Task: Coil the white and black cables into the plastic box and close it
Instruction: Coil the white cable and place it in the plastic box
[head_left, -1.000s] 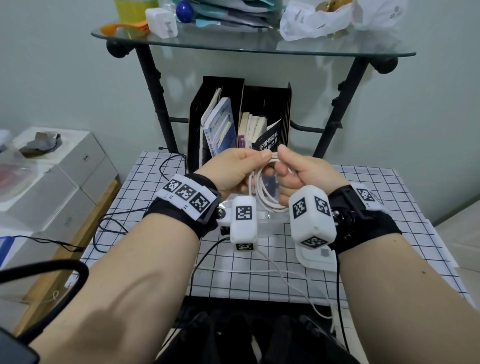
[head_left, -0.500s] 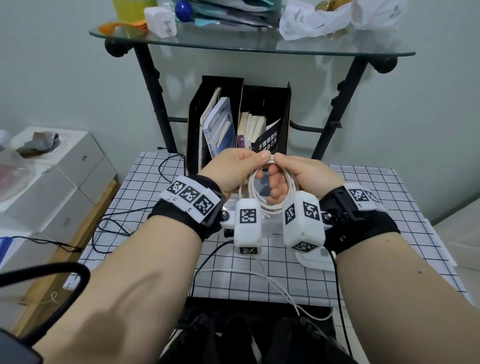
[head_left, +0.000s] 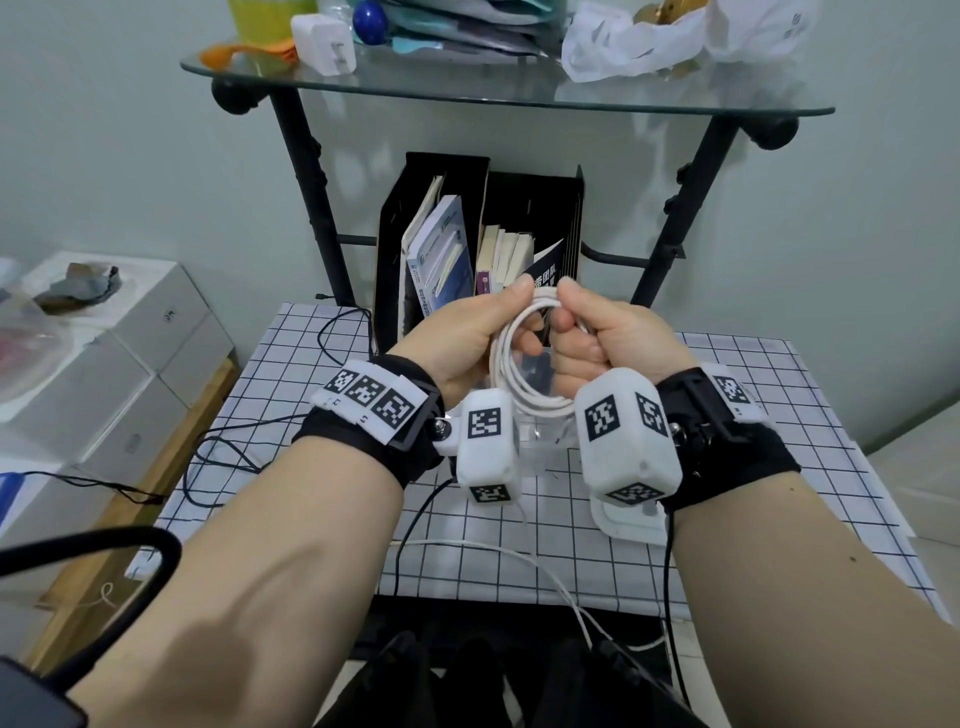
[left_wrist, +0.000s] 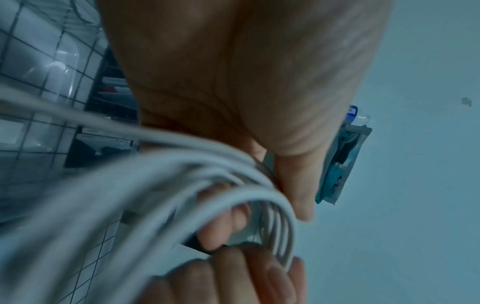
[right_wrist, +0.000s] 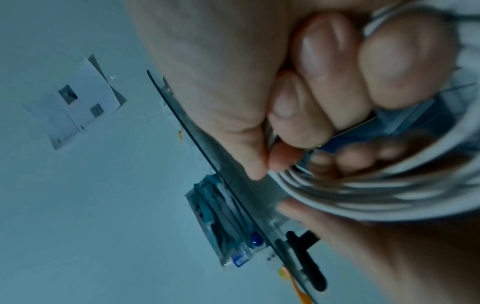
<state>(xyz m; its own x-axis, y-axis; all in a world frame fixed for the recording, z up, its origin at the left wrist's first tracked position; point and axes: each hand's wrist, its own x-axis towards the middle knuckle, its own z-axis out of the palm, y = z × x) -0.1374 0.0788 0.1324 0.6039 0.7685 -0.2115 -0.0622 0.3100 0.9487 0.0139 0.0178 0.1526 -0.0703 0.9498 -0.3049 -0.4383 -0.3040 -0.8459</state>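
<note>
Both hands hold a coil of white cable (head_left: 524, 384) in the air above the checked table (head_left: 810, 415). My left hand (head_left: 483, 332) pinches the top of the coil with thumb over the loops, which also show in the left wrist view as white cable (left_wrist: 233, 174). My right hand (head_left: 597, 332) grips the same top part with curled fingers; the white cable (right_wrist: 363, 197) runs under them. A loose white tail (head_left: 519, 551) trails over the table's front edge. The clear plastic box (head_left: 540, 441) sits on the table under the hands, mostly hidden. A black cable (head_left: 228, 457) lies at the table's left.
A white lid-like piece (head_left: 628, 525) lies under my right wrist. A black file holder (head_left: 540, 208) with books stands at the table's back. A glass shelf (head_left: 467, 93) with clutter hangs overhead. White boxes (head_left: 104, 374) sit to the left.
The hands have closed together on the coil's top, and the right wrist has turned. More cable is wound in, so the loose tail on the table is shorter.
</note>
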